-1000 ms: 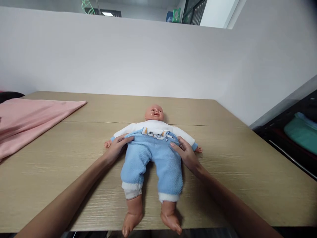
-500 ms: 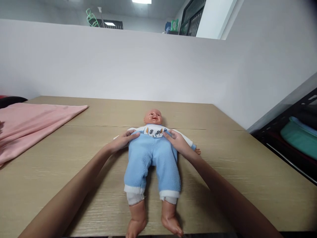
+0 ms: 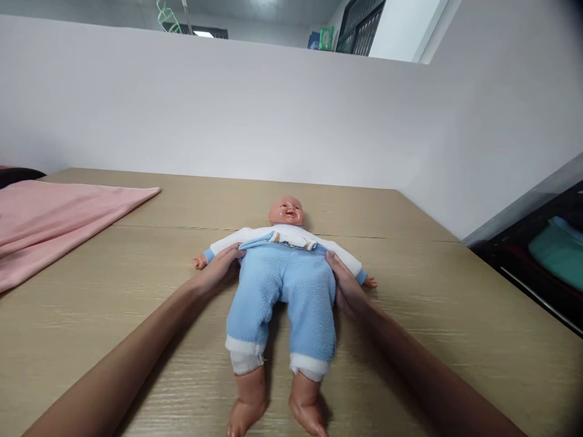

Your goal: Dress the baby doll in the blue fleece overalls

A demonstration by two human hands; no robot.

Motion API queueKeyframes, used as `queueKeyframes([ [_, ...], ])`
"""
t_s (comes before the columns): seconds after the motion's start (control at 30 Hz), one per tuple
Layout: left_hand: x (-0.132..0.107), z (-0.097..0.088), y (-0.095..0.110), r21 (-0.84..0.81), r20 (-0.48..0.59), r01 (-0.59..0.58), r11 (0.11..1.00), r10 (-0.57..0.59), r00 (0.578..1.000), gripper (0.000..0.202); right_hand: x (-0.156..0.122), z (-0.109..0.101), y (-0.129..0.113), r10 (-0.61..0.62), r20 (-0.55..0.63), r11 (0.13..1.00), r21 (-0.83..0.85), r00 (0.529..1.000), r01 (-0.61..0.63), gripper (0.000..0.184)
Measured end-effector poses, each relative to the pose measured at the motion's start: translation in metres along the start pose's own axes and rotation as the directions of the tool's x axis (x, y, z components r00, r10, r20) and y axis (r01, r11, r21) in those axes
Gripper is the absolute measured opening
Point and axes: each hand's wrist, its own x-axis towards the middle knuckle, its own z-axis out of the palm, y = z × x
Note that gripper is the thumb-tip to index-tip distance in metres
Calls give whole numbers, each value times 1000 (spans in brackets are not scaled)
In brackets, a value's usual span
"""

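A baby doll [image 3: 286, 211] lies on its back on the wooden table [image 3: 455, 315], head away from me, bare feet near the front edge. It wears a white top and light blue fleece trousers [image 3: 285, 297]. My left hand [image 3: 219, 274] grips the trousers at the doll's waist on the left side, fingers curled on the fabric. My right hand [image 3: 346, 288] holds the right side of the trousers at the hip, fingers tucked against the cloth. The waistband sits bunched up at the doll's chest.
A pink cloth [image 3: 50, 221] lies spread at the table's left. A white wall [image 3: 273, 109] rises behind the table. To the right stands a dark shelf [image 3: 537, 255] holding a teal folded item [image 3: 558, 249].
My hands have slid back from the doll's chest to its waist and hips, still on the trousers. The doll's arms show again on both sides.
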Motion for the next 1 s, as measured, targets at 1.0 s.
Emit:
queueKeyframes([
  [1.0, 6, 20, -13, -212, -242, -327, 921, 275, 930, 37, 15, 88, -127, -487, 509, 398, -594, 710, 699, 12],
])
